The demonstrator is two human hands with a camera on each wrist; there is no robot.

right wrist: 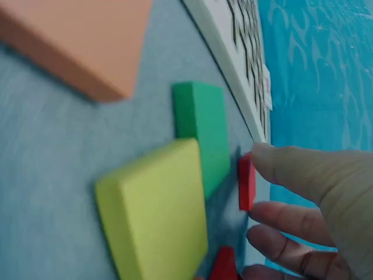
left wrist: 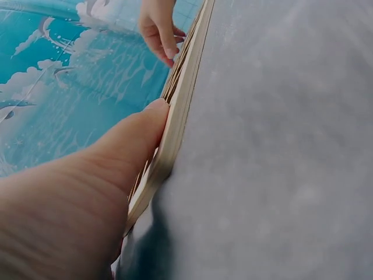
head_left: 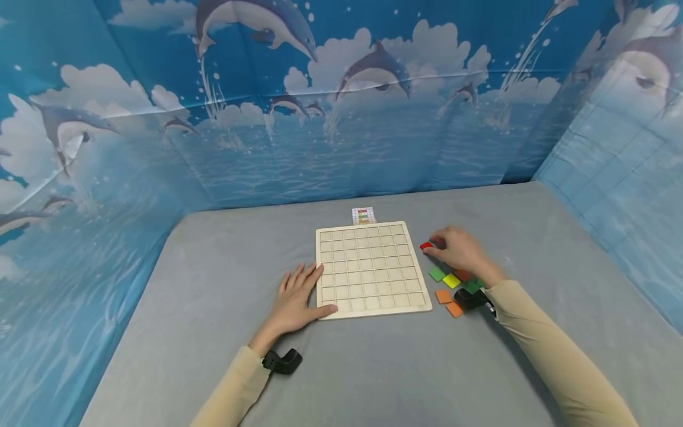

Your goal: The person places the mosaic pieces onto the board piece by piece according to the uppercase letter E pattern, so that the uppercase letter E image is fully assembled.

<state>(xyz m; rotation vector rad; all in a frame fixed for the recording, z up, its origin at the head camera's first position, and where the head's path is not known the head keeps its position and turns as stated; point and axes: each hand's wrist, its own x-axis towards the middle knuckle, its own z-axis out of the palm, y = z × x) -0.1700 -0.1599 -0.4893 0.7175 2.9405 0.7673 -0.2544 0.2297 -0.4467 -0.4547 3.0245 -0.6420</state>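
Watching this through the feeds from my end, and here's what I've got: the wooden board [head_left: 372,270] with its grid of square slots sits mid-tabletop [head_left: 341,379], a bit skewed to my view, and every slot I can see has no tile in it. The left hand [head_left: 296,299] isn't grasping anything; its fingers are spread and stretched out, index fingertip at the board's left edge and thumb resting over the near left corner, which the left wrist cam backs up. The right hand [head_left: 460,249] is over on the other side, pinching the red tile [right wrist: 247,182] between thumb and finger, just off the board's right edge. From the right wrist cam I honestly can't tell if that tile is off the surface or touching it. Below that hand there's a loose bunch of tiles: a green tile [head_left: 437,273] beside a yellow tile [head_left: 451,280], a second red tile [head_left: 462,275] partly tucked under the forearm, another green one next to the wrist, and two orange tiles [head_left: 443,296] lying closest to me. A little printed card [head_left: 363,215] with coloured squares lies right at the board's far edge. Dolphin-print curtain [head_left: 341,148] hangs behind everything.
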